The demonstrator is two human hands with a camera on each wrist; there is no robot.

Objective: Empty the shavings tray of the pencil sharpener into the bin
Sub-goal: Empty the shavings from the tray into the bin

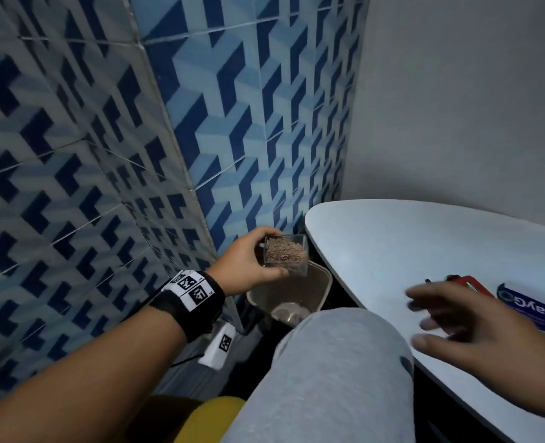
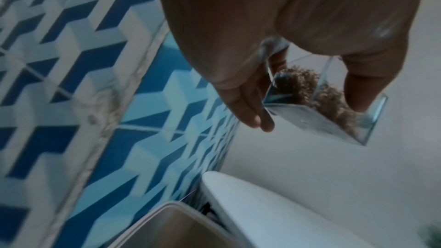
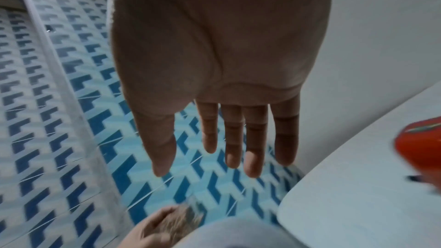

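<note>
My left hand (image 1: 258,260) grips a clear square shavings tray (image 1: 286,254) full of brown pencil shavings, thumb on one side and fingers on the other. The tray is level and hangs just above the far rim of a beige bin (image 1: 323,282) on the floor. In the left wrist view the tray (image 2: 310,118) shows between my fingers, with the bin (image 2: 171,229) below it. My right hand (image 1: 450,318) hovers flat over the white table (image 1: 376,251), fingers straight and holding nothing. The red pencil sharpener (image 1: 469,284) lies on the table just beyond that hand.
The bin stands in the gap between the blue patterned tiled wall (image 1: 232,123) and the table's rounded edge. My grey-trousered knee (image 1: 328,362) lies in front of the bin. A blue round label (image 1: 533,311) sits at the table's right. A yellow seat (image 1: 200,417) is below.
</note>
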